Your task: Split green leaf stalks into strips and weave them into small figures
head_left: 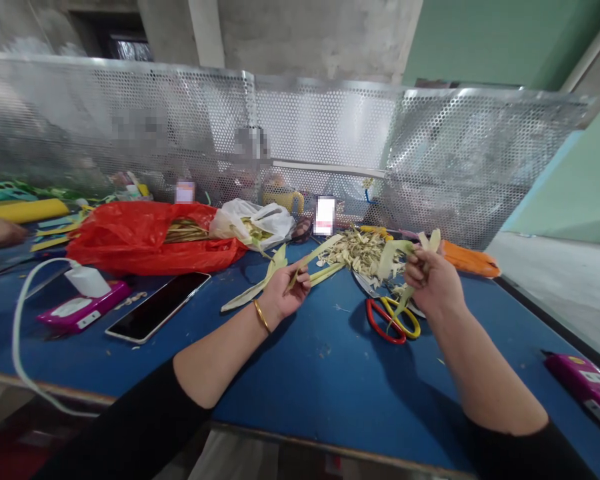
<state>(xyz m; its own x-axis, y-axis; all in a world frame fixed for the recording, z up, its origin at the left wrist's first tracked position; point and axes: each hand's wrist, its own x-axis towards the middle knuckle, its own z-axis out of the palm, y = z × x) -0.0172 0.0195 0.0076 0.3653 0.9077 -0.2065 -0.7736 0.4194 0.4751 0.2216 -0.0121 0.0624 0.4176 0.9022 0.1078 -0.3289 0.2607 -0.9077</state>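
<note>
My left hand [286, 297] is closed around a pale green husk strip [321, 249], which slants up and to the right from the fingers. A gold bangle [261, 317] circles that wrist. On the right, my right hand [434, 279] pinches light green husk strips [391, 255] that stick out on both sides of the fingers. Below it lie scissors [379, 331] with one red and one yellow handle. A heap of shredded husk pieces [356, 251] covers the table between and beyond the hands. Another long husk [247, 299] rests beside my left hand.
A red plastic bag [125, 230] and a white bag [280, 223] stand behind, before a perforated metal screen [325, 127]. Purple power strips [83, 313] and a phone [160, 307] lie on the blue table [325, 393]. Another person's hand [3, 233] shows far left.
</note>
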